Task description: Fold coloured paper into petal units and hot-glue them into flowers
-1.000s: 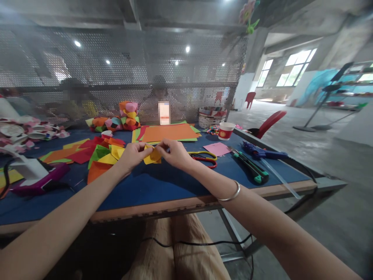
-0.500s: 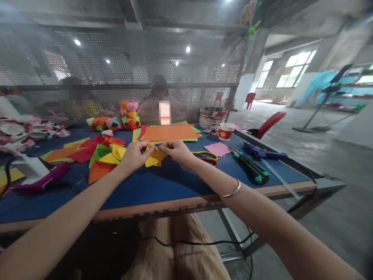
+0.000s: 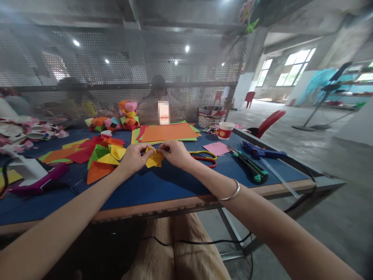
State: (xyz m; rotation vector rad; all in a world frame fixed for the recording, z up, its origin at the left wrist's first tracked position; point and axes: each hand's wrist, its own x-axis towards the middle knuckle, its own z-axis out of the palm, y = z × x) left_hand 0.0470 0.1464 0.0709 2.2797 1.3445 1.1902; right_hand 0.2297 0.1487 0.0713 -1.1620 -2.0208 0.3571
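My left hand [image 3: 132, 157] and my right hand [image 3: 175, 153] both pinch a small folded piece of yellow paper [image 3: 154, 158] just above the blue table top [image 3: 163, 182]. The fingertips of both hands meet at the paper's upper edge. A silver bangle [image 3: 231, 192] sits on my right forearm. Folded paper pieces [image 3: 101, 157] in red, green, yellow and orange lie just left of my left hand. Scissors with yellow and red handles [image 3: 205, 157] rest just right of my right hand.
A stack of orange and green sheets [image 3: 169, 132] lies behind my hands. Further right are a pink sheet [image 3: 217, 148], a paper cup [image 3: 225, 130], a utility knife [image 3: 250, 167] and a blue glue gun [image 3: 262, 153]. A purple device [image 3: 37, 179] sits left. A perforated metal screen [image 3: 116, 77] stands behind, with people beyond it.
My fingers have shifted slightly on the yellow paper, pressing it more tightly together. Both hands stay in the same place above the table.
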